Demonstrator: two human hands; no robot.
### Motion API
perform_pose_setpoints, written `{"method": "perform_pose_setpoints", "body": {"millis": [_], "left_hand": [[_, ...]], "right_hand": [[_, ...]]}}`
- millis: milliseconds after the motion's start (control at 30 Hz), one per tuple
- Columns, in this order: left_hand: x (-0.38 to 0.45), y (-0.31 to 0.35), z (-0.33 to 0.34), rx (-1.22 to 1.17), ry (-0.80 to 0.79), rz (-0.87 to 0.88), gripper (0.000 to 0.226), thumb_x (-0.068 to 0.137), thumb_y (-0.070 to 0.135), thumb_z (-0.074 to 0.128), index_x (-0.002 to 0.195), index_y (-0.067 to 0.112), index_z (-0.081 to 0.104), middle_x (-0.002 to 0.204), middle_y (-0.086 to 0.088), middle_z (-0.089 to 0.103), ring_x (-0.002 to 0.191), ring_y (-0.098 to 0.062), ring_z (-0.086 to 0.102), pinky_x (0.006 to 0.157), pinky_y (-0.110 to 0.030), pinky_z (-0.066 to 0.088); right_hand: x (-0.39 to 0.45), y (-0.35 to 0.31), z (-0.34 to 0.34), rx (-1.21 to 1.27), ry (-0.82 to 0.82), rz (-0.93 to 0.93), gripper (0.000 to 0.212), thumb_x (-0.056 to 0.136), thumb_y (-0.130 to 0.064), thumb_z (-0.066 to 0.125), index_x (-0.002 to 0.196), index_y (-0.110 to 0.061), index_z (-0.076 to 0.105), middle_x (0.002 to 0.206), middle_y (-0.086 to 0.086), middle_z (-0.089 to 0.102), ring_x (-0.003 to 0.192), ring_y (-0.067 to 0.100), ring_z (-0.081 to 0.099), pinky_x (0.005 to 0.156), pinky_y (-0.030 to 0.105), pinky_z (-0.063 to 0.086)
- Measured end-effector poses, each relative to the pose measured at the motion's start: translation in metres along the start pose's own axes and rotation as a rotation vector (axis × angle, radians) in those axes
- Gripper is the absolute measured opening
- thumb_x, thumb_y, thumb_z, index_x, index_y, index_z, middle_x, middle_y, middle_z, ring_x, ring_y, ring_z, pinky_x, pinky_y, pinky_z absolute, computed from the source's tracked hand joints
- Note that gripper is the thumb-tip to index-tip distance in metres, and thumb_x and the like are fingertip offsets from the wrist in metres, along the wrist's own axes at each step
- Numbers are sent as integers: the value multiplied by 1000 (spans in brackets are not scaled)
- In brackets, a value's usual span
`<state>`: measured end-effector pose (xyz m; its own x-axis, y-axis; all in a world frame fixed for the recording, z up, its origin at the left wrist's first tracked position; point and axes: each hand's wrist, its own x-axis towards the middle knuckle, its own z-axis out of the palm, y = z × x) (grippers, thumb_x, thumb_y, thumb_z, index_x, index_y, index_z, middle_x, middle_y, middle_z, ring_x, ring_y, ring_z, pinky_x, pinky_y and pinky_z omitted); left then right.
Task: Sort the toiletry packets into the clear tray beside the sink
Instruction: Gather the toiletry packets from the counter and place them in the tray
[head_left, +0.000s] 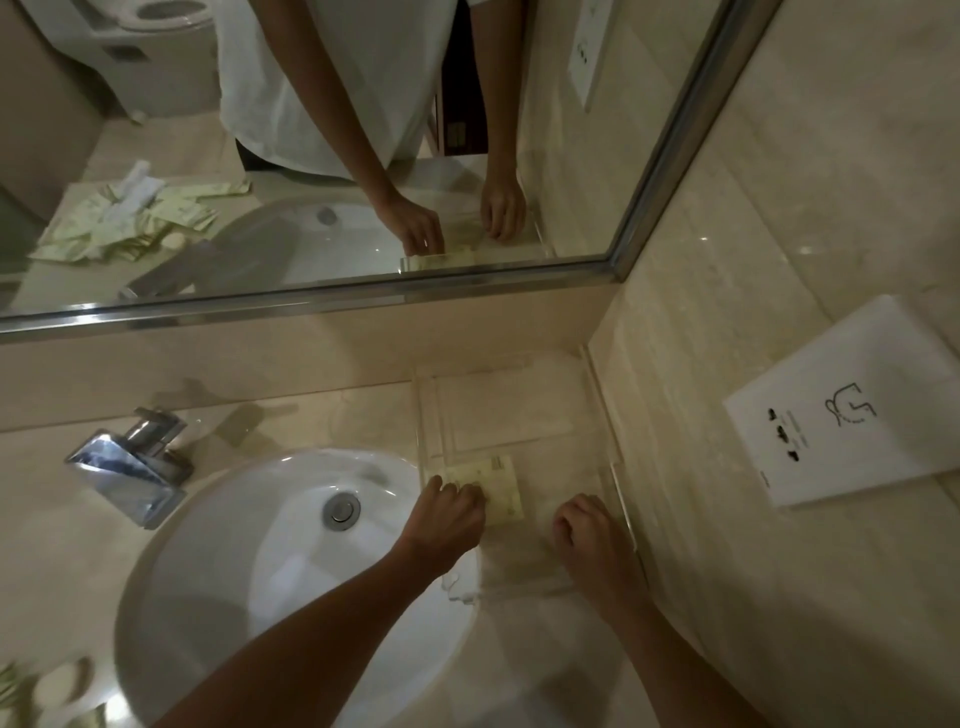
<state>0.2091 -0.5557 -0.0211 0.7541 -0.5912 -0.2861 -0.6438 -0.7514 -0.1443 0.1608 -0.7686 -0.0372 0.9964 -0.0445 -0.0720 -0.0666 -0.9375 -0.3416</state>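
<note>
A clear tray (519, 410) stands on the counter right of the white sink (270, 551), against the side wall. Pale yellow toiletry packets (501, 486) lie flat in the tray's near left part. My left hand (452, 514) rests on their left end, fingers curled onto them. Inside the tray's right part sits my right hand (587, 530), fingers bent, and whether it holds anything is hidden. More packets (15, 691) show at the bottom left edge. The mirror (311, 156) reflects a loose heap of them on the counter left of the sink.
A chrome faucet (135, 462) juts over the sink's back left. A white wall socket plate (852, 410) is on the right wall. The mirror's metal frame runs just above the backsplash.
</note>
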Motion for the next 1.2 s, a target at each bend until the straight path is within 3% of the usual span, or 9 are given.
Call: {"method": "perform_pose_setpoints", "body": {"millis": [67,200,300,600,733,833,933,1067,1200], "left_hand": [[-1,-3,-3,12,-44,4,20,61,13,80,76,12,65,72,-5,66,49,-23,59,58,-32,43],[-4,-6,-14,-14,-111,4,20,81,1,63,96,13,63,93,-7,66,75,-27,66,70,-36,40],[-4,-7,-18,-47,-107,-58,6,91,15,58,96,13,60,87,-4,69,75,-27,67,65,-33,41],[-16,-4,-13,-314,-26,-253,44,93,55,42,103,16,61,97,-5,67,86,-24,64,71,-33,44],[-34,-14,-20,-359,23,-307,40,94,50,44,99,15,61,92,-6,66,83,-25,63,65,-32,39],[-55,-30,-22,-381,2,-381,34,94,43,45,93,12,60,91,-7,65,81,-25,62,63,-30,37],[-82,-51,-19,-442,-26,-490,24,89,32,48,91,11,60,94,-9,64,84,-28,62,68,-31,46],[-128,-79,-11,-497,-87,-597,19,82,17,50,97,13,61,101,-8,65,91,-28,62,74,-30,43],[-183,-99,6,-521,-143,-729,21,86,18,50,106,15,55,112,-7,59,102,-26,58,84,-33,44]], "right_hand": [[0,-1,1,-13,4,3,17,74,-23,46,63,-17,57,72,-3,57,73,16,60,53,31,45],[2,-6,-1,-8,23,-21,20,73,-24,43,62,-17,58,70,-3,58,72,15,59,52,27,42],[3,-9,-2,27,11,-26,21,75,-24,41,64,-17,57,72,-3,58,75,15,58,55,29,43],[6,-20,-6,64,-40,-69,25,78,-27,38,68,-16,58,78,-2,58,81,15,57,62,28,45],[10,-41,-17,45,-36,-85,14,76,-16,50,67,-13,59,78,0,59,80,17,57,59,30,46],[9,-61,-25,38,-38,-147,18,79,-16,47,68,-12,61,79,2,62,79,19,59,59,32,49],[5,-84,-29,-5,-76,-192,15,83,-12,53,73,-10,63,80,6,61,82,23,60,62,34,49],[-6,-124,-35,-63,-96,-240,18,87,-13,49,79,-7,64,85,9,62,87,25,60,68,33,48],[-19,-165,-31,-54,-118,-270,13,85,-15,51,85,-10,62,92,9,61,93,27,58,73,36,48]]}}
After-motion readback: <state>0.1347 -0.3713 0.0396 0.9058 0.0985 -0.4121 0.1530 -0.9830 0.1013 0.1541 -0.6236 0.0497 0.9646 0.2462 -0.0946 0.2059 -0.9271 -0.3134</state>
